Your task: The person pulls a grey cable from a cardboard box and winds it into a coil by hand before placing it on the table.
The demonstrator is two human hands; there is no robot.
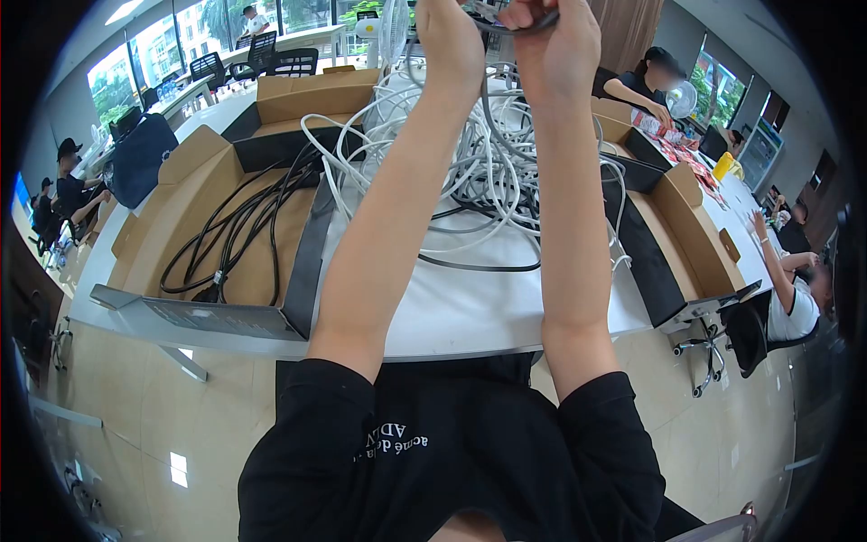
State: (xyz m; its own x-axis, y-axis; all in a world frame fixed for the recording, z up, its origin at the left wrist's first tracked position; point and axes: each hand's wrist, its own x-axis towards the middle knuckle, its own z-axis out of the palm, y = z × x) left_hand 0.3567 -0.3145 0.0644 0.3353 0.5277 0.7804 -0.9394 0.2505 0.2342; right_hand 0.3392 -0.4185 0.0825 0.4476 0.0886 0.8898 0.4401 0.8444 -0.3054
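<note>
Both arms reach forward over the table, and my hands are raised at the top edge of the view. My right hand (562, 36) is closed around a grey cable (517, 32), its fingers curled. The same cable runs across to my left hand (450, 34), which appears closed on it, though the frame cuts off most of its fingers. From between the hands the cable hangs toward a large tangled heap of white cables (470, 172) on the white table. A few black and grey cables (479, 266) lie at the heap's near side.
Left of the heap, an open cardboard box (194, 194) holds a coiled black power cord (230, 239). Another open box (312, 95) stands behind it. On the right is an open box (691, 230). A dark blue bag (144, 158) sits far left. Other people work at nearby tables.
</note>
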